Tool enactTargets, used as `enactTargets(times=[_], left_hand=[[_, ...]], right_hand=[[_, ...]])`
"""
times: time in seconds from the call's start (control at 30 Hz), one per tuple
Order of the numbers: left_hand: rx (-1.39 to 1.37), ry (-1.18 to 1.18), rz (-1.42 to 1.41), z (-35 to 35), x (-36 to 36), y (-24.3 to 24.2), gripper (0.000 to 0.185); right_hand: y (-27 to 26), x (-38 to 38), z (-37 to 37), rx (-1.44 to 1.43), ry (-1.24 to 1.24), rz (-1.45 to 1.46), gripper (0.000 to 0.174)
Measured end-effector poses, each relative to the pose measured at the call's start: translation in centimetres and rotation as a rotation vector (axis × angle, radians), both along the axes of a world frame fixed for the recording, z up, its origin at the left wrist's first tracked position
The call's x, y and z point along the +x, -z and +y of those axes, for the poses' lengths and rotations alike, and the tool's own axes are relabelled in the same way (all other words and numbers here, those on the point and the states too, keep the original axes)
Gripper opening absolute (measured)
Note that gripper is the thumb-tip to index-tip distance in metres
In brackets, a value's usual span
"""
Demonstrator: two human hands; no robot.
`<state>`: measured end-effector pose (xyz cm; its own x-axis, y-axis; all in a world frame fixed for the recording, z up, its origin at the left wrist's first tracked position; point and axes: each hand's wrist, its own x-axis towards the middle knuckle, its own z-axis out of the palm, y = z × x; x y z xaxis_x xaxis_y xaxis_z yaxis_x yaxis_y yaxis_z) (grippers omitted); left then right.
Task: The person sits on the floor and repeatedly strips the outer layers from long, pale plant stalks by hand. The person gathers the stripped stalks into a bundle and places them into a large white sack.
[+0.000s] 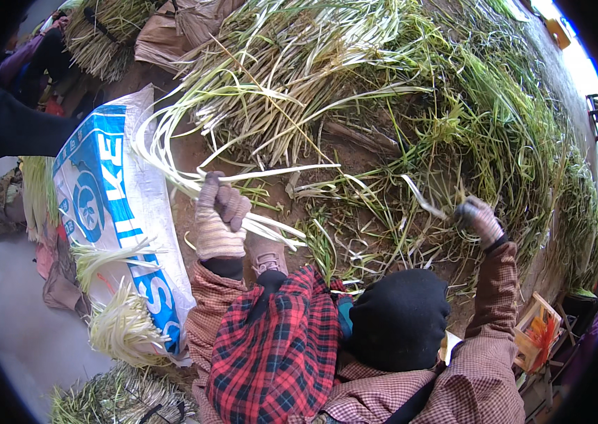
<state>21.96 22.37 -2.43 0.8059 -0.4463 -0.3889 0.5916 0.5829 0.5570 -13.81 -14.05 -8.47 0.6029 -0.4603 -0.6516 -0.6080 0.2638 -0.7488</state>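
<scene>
My left hand (220,214), in a striped knit glove, is closed around a small bunch of long pale green-white leafy stalks (163,169). Their thin leaf ends arch up and away, while the thick white ends (272,230) stick out on the hand's right side. Farther right, my right hand (478,220), also gloved, has its fingers pinched together. A limp, pale leaf strip (422,197) runs to its fingertips, which are slightly blurred. Below it, torn leaves (367,249) litter the brown ground. A large heap of pale stalks (277,100) lies ahead of both hands.
A white and blue printed woven sack (166,254) lies at left, with trimmed stalk bunches (124,323) on it. Green leaf waste (511,116) piles up at right. A wooden crate-like object (537,331) stands at lower right. Another person's dark-clothed leg (23,127) reaches in at upper left.
</scene>
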Motion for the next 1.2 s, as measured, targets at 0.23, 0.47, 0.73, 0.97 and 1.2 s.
enactTargets(times=[0.23,0.47,0.73,0.97,1.2], left_hand=[[0.087,0.125,-0.007,-0.8,-1.6,-0.7,0.014],[-0.056,0.304,0.071,-0.7,-1.9,-0.3,0.016],[-0.056,0.293,0.135,0.3,-1.9,1.2,0.018],[0.112,0.323,0.260,-0.3,-2.8,1.5,0.031],[0.159,0.424,0.220,-1.0,-3.9,1.5,0.033]], right_hand=[[-7.5,11.3,5.2,-1.083,-0.836,0.270,0.015],[-8.2,24.1,13.2,-0.366,-0.855,-0.395,0.034],[-3.5,18.0,18.4,0.195,-0.637,-0.045,0.025],[-10.1,18.6,11.4,-0.068,0.127,-0.756,0.031],[-6.3,23.9,18.3,-0.601,-0.559,-0.264,0.015]])
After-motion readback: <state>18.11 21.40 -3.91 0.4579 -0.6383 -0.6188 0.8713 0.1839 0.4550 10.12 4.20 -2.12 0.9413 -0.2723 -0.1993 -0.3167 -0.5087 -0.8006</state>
